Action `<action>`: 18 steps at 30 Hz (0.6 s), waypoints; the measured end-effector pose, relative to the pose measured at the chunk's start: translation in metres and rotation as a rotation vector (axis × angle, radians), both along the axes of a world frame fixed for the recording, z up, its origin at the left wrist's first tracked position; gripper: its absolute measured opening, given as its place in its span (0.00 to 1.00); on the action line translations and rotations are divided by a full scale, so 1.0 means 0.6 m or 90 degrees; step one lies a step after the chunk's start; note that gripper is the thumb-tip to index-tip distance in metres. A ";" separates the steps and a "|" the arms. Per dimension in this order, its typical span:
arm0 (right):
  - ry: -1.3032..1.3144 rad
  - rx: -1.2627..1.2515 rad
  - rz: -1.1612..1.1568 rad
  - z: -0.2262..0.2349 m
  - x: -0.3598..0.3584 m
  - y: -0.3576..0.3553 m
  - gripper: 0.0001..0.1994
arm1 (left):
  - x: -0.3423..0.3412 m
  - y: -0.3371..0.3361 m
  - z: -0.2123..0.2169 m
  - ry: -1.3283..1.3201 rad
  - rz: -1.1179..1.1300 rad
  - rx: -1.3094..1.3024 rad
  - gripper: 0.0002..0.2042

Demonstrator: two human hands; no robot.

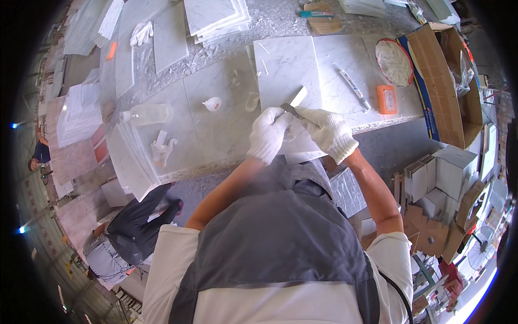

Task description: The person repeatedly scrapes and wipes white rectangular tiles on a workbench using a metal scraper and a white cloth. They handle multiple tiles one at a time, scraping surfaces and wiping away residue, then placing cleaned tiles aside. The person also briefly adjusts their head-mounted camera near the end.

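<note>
A small knife point(294, 101), its pale blade pointing up and away, is held over the white marble tile point(286, 70) that lies at the near edge of the surface point(216, 129). The tile juts slightly past that edge, so that the work sits close to the body. The right hand point(327, 129), in a white knit glove, is closed around the knife's dark handle; the left hand point(268, 132), gloved alike, is pressed against it from the side with fingers curled, whether on the handle or on some small piece cannot be told. Both hands are kept low and together, seemingly to steady the blade.

Just beyond the hands, two thin white sticks point(263, 56) lie on the tile. On the next slab, toward the right edge, a white marker point(353, 86) lies slantwise, and beside it an orange block point(386, 99) is set within easy reach. A round red-rimmed dish point(394, 62) holding a whitish mass stands near the far right corner, half against an open cardboard box point(448, 81) in which crumpled clear plastic is seen.

Left of the tile, a small white cone-shaped piece point(212, 103) and a clear bottle point(145, 114) lying on its side rest on the surface; spare gloves point(162, 148) are left near its near-left corner, where tiles are stacked. More cartons point(437, 183) stand on the floor to the right.
</note>
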State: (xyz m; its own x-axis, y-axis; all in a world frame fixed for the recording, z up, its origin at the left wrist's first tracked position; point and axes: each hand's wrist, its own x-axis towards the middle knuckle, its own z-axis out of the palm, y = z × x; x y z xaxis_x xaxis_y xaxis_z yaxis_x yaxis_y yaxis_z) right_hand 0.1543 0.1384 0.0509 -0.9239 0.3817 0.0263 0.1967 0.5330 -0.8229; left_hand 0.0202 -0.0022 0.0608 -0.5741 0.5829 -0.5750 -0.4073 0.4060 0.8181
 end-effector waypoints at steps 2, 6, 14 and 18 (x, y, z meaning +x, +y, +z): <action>-0.043 0.010 -0.122 0.001 -0.002 -0.004 0.16 | -0.002 0.001 0.001 -0.015 -0.010 -0.019 0.12; -0.046 -0.018 -0.222 0.011 -0.011 -0.019 0.17 | -0.007 0.003 0.004 -0.031 -0.016 -0.032 0.13; 0.024 0.090 -0.221 0.010 -0.016 -0.054 0.18 | -0.012 0.002 -0.002 -0.016 -0.014 -0.010 0.12; -0.055 0.043 -0.184 0.003 -0.020 -0.059 0.18 | -0.013 0.001 -0.002 0.048 -0.026 -0.006 0.12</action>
